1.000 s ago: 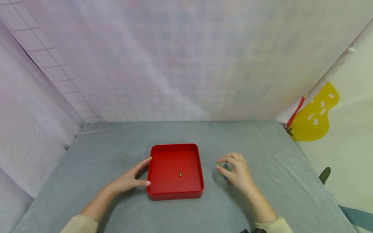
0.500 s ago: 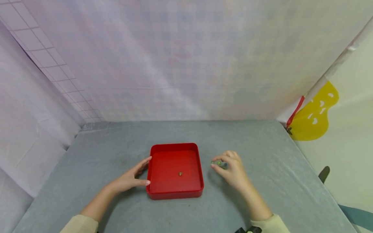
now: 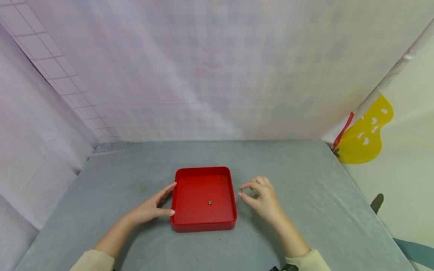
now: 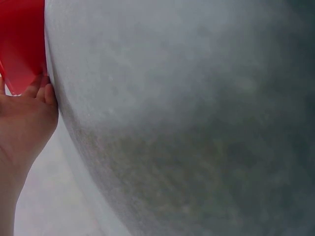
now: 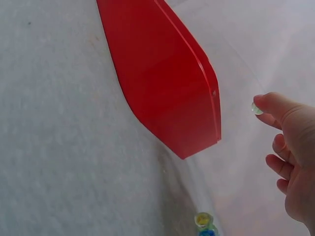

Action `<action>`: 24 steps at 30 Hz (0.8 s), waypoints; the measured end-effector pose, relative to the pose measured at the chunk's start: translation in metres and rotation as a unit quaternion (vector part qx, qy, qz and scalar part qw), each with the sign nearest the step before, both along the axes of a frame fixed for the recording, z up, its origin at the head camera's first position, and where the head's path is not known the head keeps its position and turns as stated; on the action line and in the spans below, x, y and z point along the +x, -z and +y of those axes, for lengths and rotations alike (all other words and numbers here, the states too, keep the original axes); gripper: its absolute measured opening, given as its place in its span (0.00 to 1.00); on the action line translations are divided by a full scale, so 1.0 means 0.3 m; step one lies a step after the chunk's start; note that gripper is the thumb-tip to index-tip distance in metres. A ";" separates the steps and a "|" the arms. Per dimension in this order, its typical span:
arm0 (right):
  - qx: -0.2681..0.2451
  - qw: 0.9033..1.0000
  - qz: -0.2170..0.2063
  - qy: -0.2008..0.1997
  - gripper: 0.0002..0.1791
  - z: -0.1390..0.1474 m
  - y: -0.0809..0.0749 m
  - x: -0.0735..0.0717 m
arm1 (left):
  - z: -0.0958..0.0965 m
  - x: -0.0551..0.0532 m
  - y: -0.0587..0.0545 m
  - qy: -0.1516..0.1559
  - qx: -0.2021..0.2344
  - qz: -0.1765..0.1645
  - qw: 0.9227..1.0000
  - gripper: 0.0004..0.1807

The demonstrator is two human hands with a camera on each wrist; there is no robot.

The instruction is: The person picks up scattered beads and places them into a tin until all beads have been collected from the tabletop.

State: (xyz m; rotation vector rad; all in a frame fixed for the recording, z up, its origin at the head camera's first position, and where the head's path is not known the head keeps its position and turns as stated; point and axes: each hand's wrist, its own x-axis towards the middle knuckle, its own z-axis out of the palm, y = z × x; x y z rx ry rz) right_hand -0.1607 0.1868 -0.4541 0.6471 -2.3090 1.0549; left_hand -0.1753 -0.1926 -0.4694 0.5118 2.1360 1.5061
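My right hand (image 3: 263, 199) pinches a small clear, greenish marble (image 5: 257, 109) between thumb and forefinger, just outside the right wall of a square red tray (image 3: 203, 228). In the right wrist view its other fingers are curled loosely in. Inside the tray lies one brownish marble (image 3: 210, 202), right of the middle. At the tray's left side, my left hand (image 3: 149, 210) rests with thumb and fingers spread along the rim. The left wrist view shows its fingertips against the red wall. Several more marbles (image 5: 203, 219), yellow and blue among them, lie on the table, partly hidden by the right hand in the head view.
A grey cloth covers the table (image 3: 142, 158). Behind it hangs a pale checked curtain (image 3: 210, 75), and a white cloth (image 3: 40, 150) hangs along the left. On the right, a pale sheet bears a yellow printed shape (image 3: 364, 139).
My right hand has moved left from the loose marbles toward the tray, carrying the pinched marble. The left hand and the tray have stayed in place.
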 end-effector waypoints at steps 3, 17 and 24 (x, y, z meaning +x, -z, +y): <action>-0.002 1.000 0.002 -0.003 0.12 -0.012 0.002 0.000 | 0.000 0.000 0.000 -0.001 -0.001 0.002 1.000 0.46; 0.010 0.999 -0.049 -0.014 0.11 -0.051 0.010 0.027 | -0.001 -0.003 0.005 -0.002 0.000 -0.001 1.000 0.46; 0.020 0.996 -0.085 -0.017 0.11 -0.072 0.015 0.041 | 0.000 -0.005 0.005 0.000 0.002 -0.003 1.000 0.46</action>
